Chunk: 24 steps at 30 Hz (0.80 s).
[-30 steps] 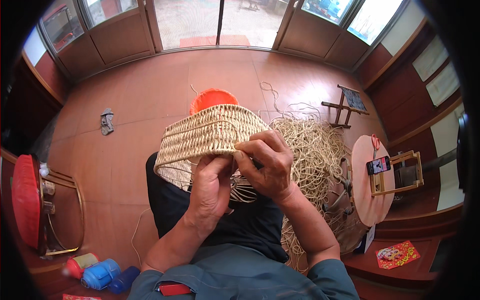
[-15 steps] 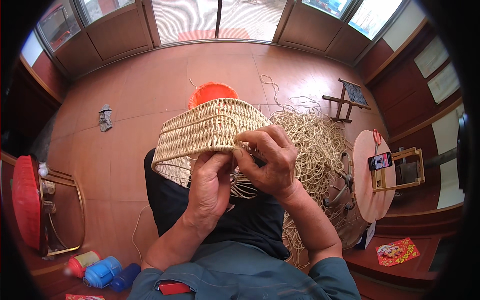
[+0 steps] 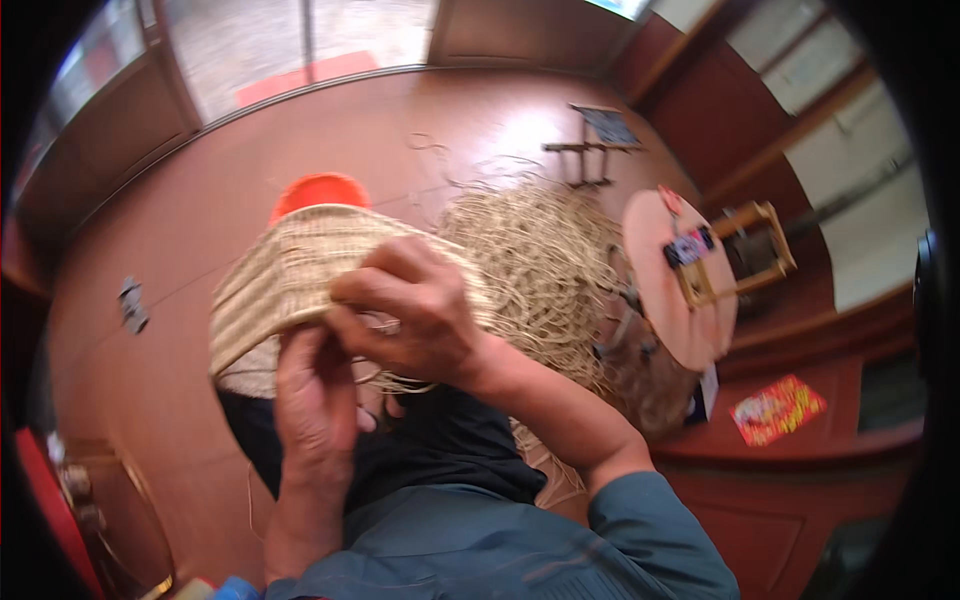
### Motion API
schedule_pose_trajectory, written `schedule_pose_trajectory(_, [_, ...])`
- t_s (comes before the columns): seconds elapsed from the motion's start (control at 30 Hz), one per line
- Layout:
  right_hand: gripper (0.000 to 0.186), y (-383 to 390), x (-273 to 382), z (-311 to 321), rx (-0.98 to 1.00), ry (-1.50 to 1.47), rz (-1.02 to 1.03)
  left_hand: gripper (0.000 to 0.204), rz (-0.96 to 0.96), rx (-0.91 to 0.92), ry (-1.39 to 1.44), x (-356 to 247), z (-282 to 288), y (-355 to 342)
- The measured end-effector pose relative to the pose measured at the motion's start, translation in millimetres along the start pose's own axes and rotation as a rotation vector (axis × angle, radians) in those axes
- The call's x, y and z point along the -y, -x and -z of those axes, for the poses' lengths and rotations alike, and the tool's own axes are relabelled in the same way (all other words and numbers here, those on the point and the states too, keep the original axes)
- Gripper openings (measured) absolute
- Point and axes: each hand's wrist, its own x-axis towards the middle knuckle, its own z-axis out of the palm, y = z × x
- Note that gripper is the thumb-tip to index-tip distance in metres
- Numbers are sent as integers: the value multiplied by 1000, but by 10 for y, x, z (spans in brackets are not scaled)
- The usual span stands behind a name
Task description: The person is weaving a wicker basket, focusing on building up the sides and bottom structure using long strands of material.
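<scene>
A woven straw basket [image 3: 270, 280] rests tilted over my dark-trousered lap, with loose strands hanging beneath its lower edge. My left hand [image 3: 315, 400] grips that edge from below, thumb and fingers pressed up under the weave. My right hand [image 3: 410, 320] is bent over the same edge beside it, fingertips pinched on the weave. Whether a single strand is between my fingers is too blurred to tell. Just beyond the basket is an orange tub [image 3: 318, 187], partly hidden by it.
A heap of straw cord [image 3: 530, 260] lies at the right, near a folding stool [image 3: 605, 130]. A round pink table [image 3: 680, 335] holds scissors, a phone [image 3: 688, 247] and a wooden frame. A red paper card [image 3: 775, 408] is lower right; a red chair [image 3: 50, 500] is lower left.
The view has swung and blurred, so basket, hands and room now appear further left and tilted. Both hands remain at the same edge of the basket.
</scene>
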Motion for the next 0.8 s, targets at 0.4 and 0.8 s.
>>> schedule_pose_trajectory(0.4, [18,12,6,-33,-93,-31,23,36,91,211,152,-81,237,-54])
schedule_pose_trajectory(0.8, [13,22,6,-47,-12,-39,-7,39,77,188,86,-115,282,-71])
